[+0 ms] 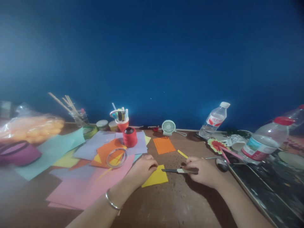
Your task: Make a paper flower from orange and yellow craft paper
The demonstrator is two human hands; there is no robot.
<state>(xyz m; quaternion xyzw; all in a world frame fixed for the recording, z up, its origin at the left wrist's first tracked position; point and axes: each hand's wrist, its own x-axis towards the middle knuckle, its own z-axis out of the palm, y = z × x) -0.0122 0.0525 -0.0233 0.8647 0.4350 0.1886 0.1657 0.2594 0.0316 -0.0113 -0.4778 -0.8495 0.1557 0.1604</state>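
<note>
Rested the left hand at the far left edge of the yellow sheet, flat on the counter, with fingers bent; could not tell whether pinching or just pressing. Pinched a knife in the fingers of the right hand, right of the yellow sheet, with blade tip over it. Saw a yellow strip beyond and right of the yellow sheet, apparently already cut loose. Noted creases in the orange sheet beyond the yellow sheet, probably done. Found none visible in the yellow sheet, so judged folding not yet begun.
</note>
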